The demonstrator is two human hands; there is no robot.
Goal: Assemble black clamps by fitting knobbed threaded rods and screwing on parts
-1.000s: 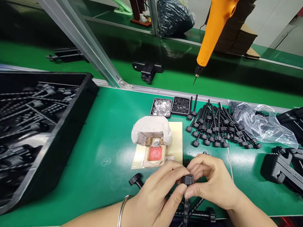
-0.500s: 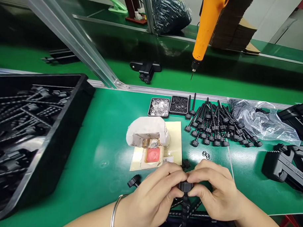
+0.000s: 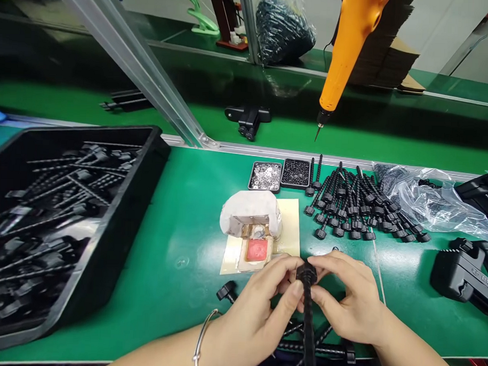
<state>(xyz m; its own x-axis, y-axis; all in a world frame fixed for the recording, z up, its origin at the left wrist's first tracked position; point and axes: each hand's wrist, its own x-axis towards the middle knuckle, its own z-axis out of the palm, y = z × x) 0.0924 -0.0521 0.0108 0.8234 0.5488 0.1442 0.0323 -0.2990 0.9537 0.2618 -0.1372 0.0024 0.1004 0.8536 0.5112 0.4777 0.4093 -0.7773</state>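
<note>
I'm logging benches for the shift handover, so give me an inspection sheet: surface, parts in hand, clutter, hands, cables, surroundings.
Surface: green benchtop, with some glare.
Parts in hand: one black knobbed rod, knob farther from the camera.
Clutter: loose rods near the hands; rod pile beside a clear plastic bag; black bin of rods at left.
Hands: left hand and right hand at the knob.
Cables: possibly a thin dark cord behind the screwdriver; connection unclear.
Surroundings: orange screwdriver overhead; wrapped bundle beyond.
</note>
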